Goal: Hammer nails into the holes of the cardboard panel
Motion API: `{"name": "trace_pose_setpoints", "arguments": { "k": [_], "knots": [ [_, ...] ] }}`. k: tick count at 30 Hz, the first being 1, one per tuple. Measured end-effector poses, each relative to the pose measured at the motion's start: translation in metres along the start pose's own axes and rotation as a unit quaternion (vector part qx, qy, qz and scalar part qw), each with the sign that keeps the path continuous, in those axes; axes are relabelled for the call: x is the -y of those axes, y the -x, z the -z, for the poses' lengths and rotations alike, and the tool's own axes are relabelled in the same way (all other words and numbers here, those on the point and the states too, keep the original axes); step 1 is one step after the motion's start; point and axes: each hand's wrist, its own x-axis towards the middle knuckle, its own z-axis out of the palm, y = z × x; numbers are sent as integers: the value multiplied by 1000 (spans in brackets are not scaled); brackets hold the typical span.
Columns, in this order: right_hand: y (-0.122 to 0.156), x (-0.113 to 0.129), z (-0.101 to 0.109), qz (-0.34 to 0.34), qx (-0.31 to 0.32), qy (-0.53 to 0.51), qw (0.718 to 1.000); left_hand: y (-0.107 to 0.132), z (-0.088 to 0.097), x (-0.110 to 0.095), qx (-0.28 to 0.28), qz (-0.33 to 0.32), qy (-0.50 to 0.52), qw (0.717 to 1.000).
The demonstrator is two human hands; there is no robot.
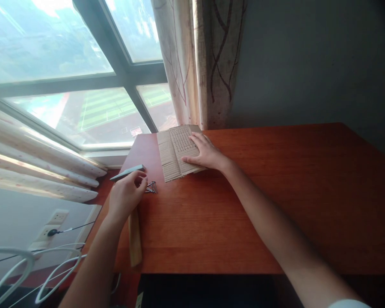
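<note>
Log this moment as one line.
left hand: beside hammer and nails | right hand: resting on cardboard | surface: wooden table

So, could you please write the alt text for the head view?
A person's right grip rests on dotted cardboard on a reddish wooden desk by a window; the left grip is near a hammer and some nails.
</note>
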Motion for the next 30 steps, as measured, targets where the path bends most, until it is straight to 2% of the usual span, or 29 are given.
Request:
{"name": "trace_pose_setpoints", "arguments": {
  "k": [4, 7, 15, 18, 21, 24, 26, 28, 30],
  "knots": [
    [0, 0, 0, -2, 0, 4, 1000, -4, 4, 0, -31, -2, 16, 999],
    [0, 1, 1, -4, 0, 2, 1000, -8, 9, -11, -47, -16, 64, 997],
    [1, 2, 1, -5, 1, 2, 1000, -29, 13, -73, -64, -128, 200, 969],
    [-1, 0, -1, -4, 3, 1, 1000, -51, 9, -97, -48, -176, 214, 960],
    [-3, -2, -4, -2, -6, -5, 1000, -78, -1, -117, 2, -228, 194, 954],
    [-5, -3, -7, -5, -21, -16, 1000, -97, -12, -132, 54, -266, 159, 949],
    [-6, -3, -8, -3, -28, -19, 999, -102, -18, -137, 64, -292, 139, 944],
    [-6, -4, -8, 0, -28, -19, 999, -102, -20, -139, 34, -313, 142, 939],
    [-5, -3, -7, -1, -19, -21, 1000, -100, -17, -139, -44, -305, 184, 933]
  ]
}}
